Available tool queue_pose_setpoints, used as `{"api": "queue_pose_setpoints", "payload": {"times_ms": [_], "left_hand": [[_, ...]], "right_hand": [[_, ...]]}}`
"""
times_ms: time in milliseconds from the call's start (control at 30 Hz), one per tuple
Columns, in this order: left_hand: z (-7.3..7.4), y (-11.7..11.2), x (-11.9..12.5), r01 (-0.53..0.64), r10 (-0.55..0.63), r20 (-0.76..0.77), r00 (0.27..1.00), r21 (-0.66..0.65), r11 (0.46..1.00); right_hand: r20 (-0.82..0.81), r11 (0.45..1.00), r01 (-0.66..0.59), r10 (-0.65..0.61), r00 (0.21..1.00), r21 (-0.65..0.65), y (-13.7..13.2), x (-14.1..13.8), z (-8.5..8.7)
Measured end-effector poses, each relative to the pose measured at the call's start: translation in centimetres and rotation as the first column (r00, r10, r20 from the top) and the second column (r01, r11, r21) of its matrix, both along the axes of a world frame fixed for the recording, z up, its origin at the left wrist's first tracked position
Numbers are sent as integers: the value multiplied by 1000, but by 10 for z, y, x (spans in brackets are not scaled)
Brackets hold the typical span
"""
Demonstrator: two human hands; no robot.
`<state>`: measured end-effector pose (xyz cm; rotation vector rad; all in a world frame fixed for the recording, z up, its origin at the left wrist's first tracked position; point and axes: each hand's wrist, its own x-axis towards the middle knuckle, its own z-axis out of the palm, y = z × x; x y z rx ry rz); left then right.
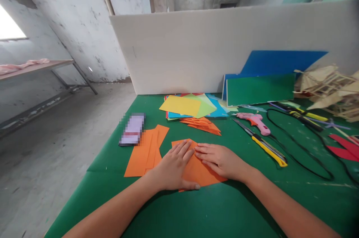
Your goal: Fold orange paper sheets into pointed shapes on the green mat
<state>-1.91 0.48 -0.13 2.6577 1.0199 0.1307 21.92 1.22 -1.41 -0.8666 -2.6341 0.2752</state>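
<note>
An orange sheet of paper [200,174] lies on the green table in front of me. My left hand [175,167] rests flat over its left part, fingers stretched forward and thumb out to the side. On its upper right part lies my right hand [217,157], palm down with the fingers extended leftward. The fingertips of both hands come close together near the top of the sheet. Whether the paper is folded beneath them is hidden. More orange paper pieces [140,155] overlap just left of my left hand. Behind the sheet is a small stack of folded orange paper [202,124].
Coloured paper sheets [182,106] are piled at the back. A phone [132,129] lies at left. To the right are a yellow utility knife [269,150], a pink glue gun [255,121] with a black cord, red paper pieces [344,146] and a wooden ship model [333,86].
</note>
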Motion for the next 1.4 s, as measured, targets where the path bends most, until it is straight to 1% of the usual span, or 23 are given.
{"api": "queue_pose_setpoints", "payload": {"times_ms": [167, 267, 533, 733, 867, 1067, 1300, 1400], "left_hand": [[12, -1, 2, 15, -20, -80, 997, -62, 998], [14, -1, 2, 23, -29, -86, 996, -63, 998], [10, 2, 0, 28, -33, -79, 996, -54, 998], [6, 0, -2, 45, -45, 1, 999, -2, 999], [6, 0, -2, 53, -53, -6, 999, -1, 999], [10, 1, 0, 48, -49, -10, 999, -41, 998], [6, 0, -1, 32, -32, 5, 999, 16, 999], [7, 2, 1, 18, -18, -28, 999, 10, 1000]], "right_hand": [[-20, 1000, 7, -7, 1000, -12, -1, 1, 0], [-32, 1000, 15, -15, 999, -21, -1, 0, 0], [-1, 1000, 9, -9, 1000, -24, -1, 0, 2], [-69, 1000, 7, -8, 998, -14, 1, 0, 2], [-71, 1000, 7, -8, 997, -16, 1, 0, 2], [-66, 999, -1, -2, 998, -42, -1, 1, 5], [-37, 997, -20, 18, 999, -74, 0, 2, 8], [-42, 996, -16, 12, 999, -84, -1, 2, 7]]}}
